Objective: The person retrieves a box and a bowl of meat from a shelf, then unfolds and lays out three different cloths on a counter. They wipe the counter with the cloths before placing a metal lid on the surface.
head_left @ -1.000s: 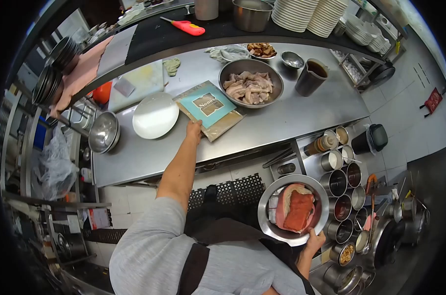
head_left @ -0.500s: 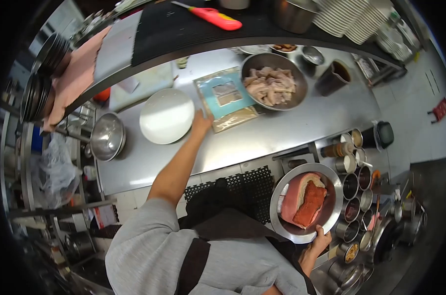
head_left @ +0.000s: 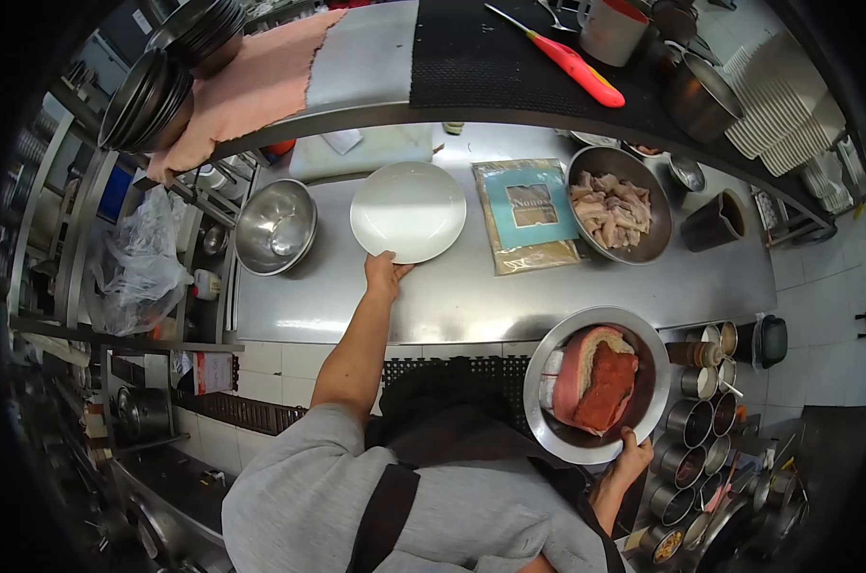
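My left hand (head_left: 385, 276) grips the near rim of a round white plate (head_left: 408, 205), which has nothing on it. The thumb lies over the edge; some of the fingers are hidden. Low on the right, my right hand (head_left: 629, 460) holds a wide-rimmed metal bowl (head_left: 651, 420) by its near rim. Inside the bowl sit a thick slab of pale-rinded meat (head_left: 574, 374) and a reddish piece of meat (head_left: 605, 387). To the right of the plate lies a flat plastic package (head_left: 523, 215) with a teal label.
Another metal bowl (head_left: 643, 250) holds pale raw meat pieces at the back right, near a dark jug (head_left: 712, 224). A shiny bowl (head_left: 275, 229) stands on the left. Overhead runs a shelf (head_left: 375, 122) with a red lighter (head_left: 576, 72). Several sauce pots (head_left: 691, 420) crowd the right side.
My left hand has shifted from the plate's right side, beside the package, to its near rim. My view has turned. The bowl of meat stays in my right hand.
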The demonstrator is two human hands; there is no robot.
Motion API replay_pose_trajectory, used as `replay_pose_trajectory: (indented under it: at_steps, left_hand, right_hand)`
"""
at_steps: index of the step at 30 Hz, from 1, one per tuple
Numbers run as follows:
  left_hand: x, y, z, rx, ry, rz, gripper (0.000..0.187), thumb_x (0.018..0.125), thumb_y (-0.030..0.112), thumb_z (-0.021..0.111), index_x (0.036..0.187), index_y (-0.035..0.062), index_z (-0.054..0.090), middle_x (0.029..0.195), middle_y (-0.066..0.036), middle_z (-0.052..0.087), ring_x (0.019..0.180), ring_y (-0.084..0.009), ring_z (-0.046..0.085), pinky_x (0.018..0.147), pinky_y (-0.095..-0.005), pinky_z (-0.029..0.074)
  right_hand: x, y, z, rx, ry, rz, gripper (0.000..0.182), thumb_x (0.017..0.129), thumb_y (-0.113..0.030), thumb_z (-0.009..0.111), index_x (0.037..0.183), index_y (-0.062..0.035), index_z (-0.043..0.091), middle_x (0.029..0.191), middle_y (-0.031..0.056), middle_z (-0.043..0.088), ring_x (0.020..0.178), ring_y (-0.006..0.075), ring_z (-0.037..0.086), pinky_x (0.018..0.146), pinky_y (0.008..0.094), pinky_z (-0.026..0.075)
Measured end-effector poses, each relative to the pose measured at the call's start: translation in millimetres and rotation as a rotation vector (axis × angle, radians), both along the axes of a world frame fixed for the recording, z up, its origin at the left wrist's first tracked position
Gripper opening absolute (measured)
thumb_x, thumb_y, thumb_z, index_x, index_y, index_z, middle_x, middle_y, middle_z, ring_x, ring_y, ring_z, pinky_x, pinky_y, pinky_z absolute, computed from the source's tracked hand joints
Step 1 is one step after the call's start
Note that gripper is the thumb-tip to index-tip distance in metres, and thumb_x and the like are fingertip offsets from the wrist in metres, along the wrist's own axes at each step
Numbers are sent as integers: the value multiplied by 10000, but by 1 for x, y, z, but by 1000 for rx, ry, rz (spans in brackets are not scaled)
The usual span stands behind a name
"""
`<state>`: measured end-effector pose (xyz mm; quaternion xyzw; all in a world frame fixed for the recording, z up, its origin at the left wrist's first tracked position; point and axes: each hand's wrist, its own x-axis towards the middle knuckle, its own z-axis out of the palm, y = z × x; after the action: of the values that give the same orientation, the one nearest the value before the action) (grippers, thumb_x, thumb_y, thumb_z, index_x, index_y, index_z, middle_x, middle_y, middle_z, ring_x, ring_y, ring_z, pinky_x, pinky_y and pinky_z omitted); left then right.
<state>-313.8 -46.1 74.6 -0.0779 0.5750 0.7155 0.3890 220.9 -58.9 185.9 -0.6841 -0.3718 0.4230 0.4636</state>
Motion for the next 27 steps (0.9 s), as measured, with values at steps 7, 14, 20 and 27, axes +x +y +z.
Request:
replay_pose_trajectory:
  at_steps: [7,14,20,27]
  left_hand:
    - [-35,-11,-10,23,17,0,436,854,-16,389,1286,-50,333,1177,-227,502,975,-352,605,803,-435,574]
    - [-53,-24,-30,146,-47,133,345,923,78,443,1218,-88,378,1142,-215,521,966,-345,602,830,-394,564]
    - [14,-32,29,-91,218,10,508,902,118,543,1352,-34,366,1085,-124,556,1033,-252,570,848,-355,503]
    - [99,23,136,-259,968,-1168,443,818,326,634,1129,10,625,1171,-189,605,960,-294,644,823,-348,495]
  right_hand:
    - [-51,19,1,-35,-3,100,147,710,-62,666,823,26,638,735,34,620,613,122,548,588,254,411]
    - [-99,36,-1,13,81,259,126,762,-64,672,855,18,657,771,12,628,678,93,541,621,246,419]
    - [-133,39,-37,-83,271,218,118,815,-101,674,845,12,655,752,30,636,640,94,551,600,239,426]
    - [-137,35,-46,-140,82,433,217,898,-202,614,893,13,644,775,45,639,668,94,571,592,242,454]
